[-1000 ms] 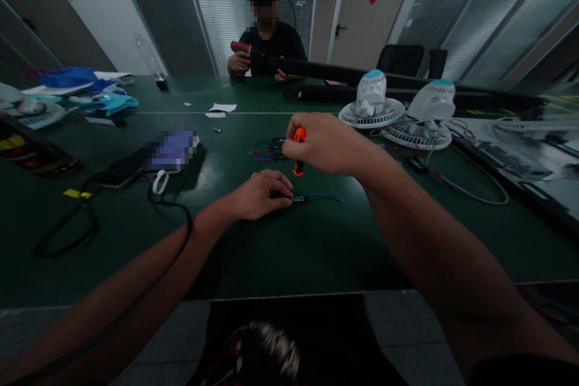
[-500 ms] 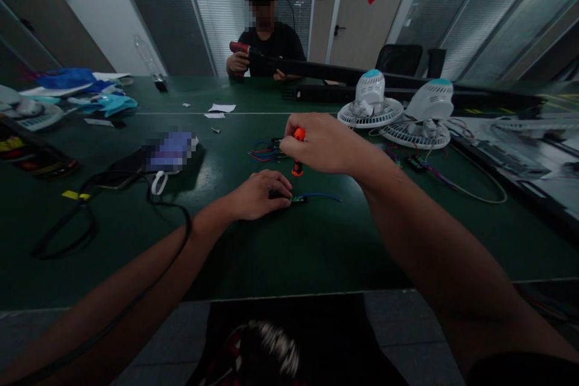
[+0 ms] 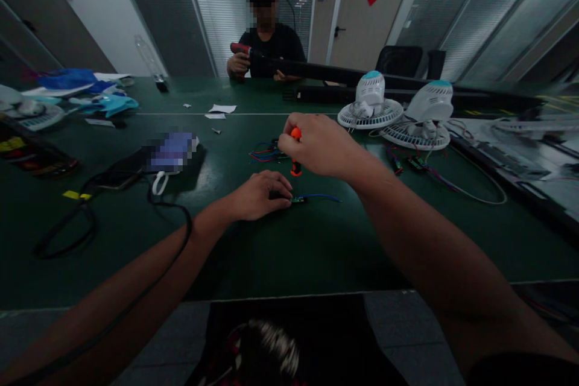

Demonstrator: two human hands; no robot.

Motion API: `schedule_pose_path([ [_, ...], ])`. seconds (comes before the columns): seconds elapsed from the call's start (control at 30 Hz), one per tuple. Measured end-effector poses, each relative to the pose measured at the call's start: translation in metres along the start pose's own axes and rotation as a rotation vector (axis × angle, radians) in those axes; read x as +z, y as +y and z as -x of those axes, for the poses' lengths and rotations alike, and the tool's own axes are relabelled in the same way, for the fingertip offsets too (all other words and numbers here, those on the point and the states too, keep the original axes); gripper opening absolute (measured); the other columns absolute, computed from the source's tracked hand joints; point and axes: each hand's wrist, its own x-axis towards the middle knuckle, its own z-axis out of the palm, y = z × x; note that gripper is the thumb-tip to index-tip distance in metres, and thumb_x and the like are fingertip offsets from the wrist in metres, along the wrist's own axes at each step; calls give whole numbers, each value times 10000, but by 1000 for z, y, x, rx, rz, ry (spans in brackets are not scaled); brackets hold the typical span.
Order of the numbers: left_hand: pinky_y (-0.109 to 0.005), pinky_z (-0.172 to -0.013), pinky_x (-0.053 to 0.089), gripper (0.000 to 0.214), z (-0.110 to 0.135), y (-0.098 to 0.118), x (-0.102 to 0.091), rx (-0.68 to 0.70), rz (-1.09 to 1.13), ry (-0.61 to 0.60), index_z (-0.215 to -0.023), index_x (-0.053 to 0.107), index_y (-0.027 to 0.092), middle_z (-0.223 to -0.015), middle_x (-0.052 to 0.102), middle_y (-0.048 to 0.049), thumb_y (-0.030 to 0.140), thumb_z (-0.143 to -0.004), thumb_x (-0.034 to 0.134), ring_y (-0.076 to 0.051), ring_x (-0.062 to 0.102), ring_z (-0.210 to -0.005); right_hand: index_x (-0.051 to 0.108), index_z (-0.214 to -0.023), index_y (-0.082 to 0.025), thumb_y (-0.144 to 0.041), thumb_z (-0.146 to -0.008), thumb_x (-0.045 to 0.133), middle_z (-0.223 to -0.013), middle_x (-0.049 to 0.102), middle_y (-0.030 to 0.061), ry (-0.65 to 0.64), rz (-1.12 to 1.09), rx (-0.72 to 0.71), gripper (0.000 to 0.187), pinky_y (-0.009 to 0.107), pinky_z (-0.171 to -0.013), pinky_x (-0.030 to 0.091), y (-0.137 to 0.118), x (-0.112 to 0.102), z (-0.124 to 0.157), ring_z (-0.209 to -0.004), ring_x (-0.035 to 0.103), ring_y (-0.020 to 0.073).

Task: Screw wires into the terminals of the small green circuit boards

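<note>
My right hand (image 3: 316, 143) is wrapped round an orange and black screwdriver (image 3: 296, 167), held upright with its shaft pointing down at a small green circuit board (image 3: 298, 199). Whether the tip touches the board I cannot tell. The board lies on the green table, and a blue wire (image 3: 324, 196) runs from it to the right. At the board's left end, the thumb and fingers of my left hand (image 3: 262, 195) are closed on it, covering that end. Behind my right hand lies a bundle of red and blue wires (image 3: 263, 154), partly hidden.
White fan parts (image 3: 370, 110) and wired boards (image 3: 416, 162) lie to the right. On the left are a phone (image 3: 170, 151), a black cable (image 3: 93, 217) and blue plastic (image 3: 111, 104). Across the table (image 3: 289, 259), a person (image 3: 271, 42) holds a red power tool (image 3: 239, 48).
The screwdriver and my right hand have shifted very slightly left. My left hand and the circuit board stay where they were.
</note>
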Motion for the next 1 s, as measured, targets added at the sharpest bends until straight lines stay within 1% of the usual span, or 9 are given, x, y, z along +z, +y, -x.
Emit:
schedule_pose_path([
  [0.2,-444,-1050,490,151,1,-1,-1,2,12,-2,-963,807,227,-1189,730,-64,320,-903,704,-243,651,-1146,697,-1105,-123,-333,-909,519,-995,738,126,-28,-43,2,338,352,-703,346,1,-3,1,-828,594,231],
  [0.37,-446,-1060,487,157,1,0,-1,-1,13,2,-959,809,226,-1180,733,-61,325,-900,701,-238,657,-1129,661,-1203,-94,-325,-900,536,-1042,726,148,-28,-30,-9,401,354,-706,328,1,-3,2,-830,573,230],
  [0.5,-460,-1066,486,151,1,2,-2,-6,15,1,-945,810,226,-1173,734,-63,317,-899,699,-245,657,-1131,643,-1233,-90,-324,-888,548,-1064,722,153,-31,-34,-11,428,346,-692,316,1,-4,3,-815,566,218],
  [0.83,-431,-1052,495,129,1,0,-1,7,10,11,-942,807,228,-1149,735,-52,303,-901,709,-233,665,-1108,648,-1187,-96,-331,-877,546,-996,720,133,-37,-43,-19,402,339,-680,312,-1,-5,4,-772,536,200],
  [0.9,-434,-1049,497,132,1,1,-1,11,5,13,-940,807,223,-1148,736,-55,304,-899,711,-237,664,-1108,656,-1148,-107,-328,-881,533,-975,715,124,-35,-55,-33,368,337,-678,309,0,-5,3,-764,526,195],
  [1.0,-433,-1053,496,132,0,1,-1,15,8,20,-938,807,221,-1151,737,-59,306,-896,715,-234,666,-1102,668,-1040,-154,-357,-912,516,-916,700,94,-19,-71,-38,285,331,-662,296,2,-3,2,-756,526,193],
])
